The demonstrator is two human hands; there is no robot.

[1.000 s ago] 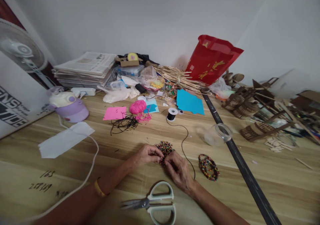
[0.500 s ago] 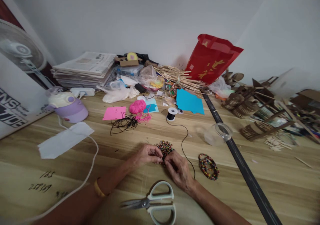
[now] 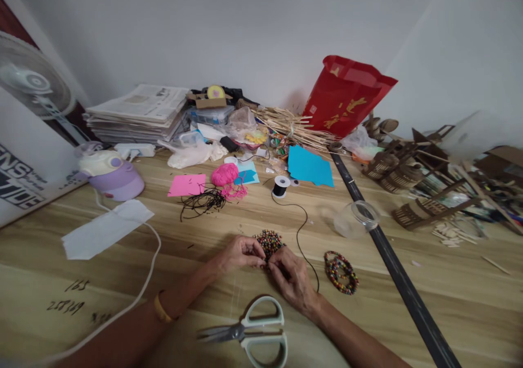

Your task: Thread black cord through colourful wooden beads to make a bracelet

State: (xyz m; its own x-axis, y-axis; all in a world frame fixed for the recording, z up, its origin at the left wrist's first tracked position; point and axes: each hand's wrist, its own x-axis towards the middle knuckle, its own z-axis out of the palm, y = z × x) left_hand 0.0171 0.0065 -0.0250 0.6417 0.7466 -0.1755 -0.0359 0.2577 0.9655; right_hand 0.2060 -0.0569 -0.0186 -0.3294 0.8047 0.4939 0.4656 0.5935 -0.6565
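My left hand (image 3: 240, 252) and my right hand (image 3: 293, 278) meet at the near edge of a pile of small multicoloured beads (image 3: 268, 241) on the wooden table (image 3: 449, 292). Both hands have their fingertips pinched together at the beads; what each pinches is too small to name. A thin black cord (image 3: 303, 226) runs from a black spool (image 3: 280, 186) down past my right hand. Finished bead bracelets (image 3: 340, 272) lie just right of my right hand. White-handled scissors (image 3: 253, 331) lie close in front of my wrists.
A clear jar (image 3: 355, 219) lies on its side beside a long dark strip (image 3: 392, 270). Behind stand a red bag (image 3: 346, 97), stacked newspapers (image 3: 139, 112), pink yarn (image 3: 225, 175), coloured papers and wooden models (image 3: 412, 185). A purple device (image 3: 112, 175) with white cable sits left, near a fan (image 3: 32, 85).
Almost nothing has changed. My fingertips have shifted slightly at the edge of the bead pile; both forearms stay where they were.
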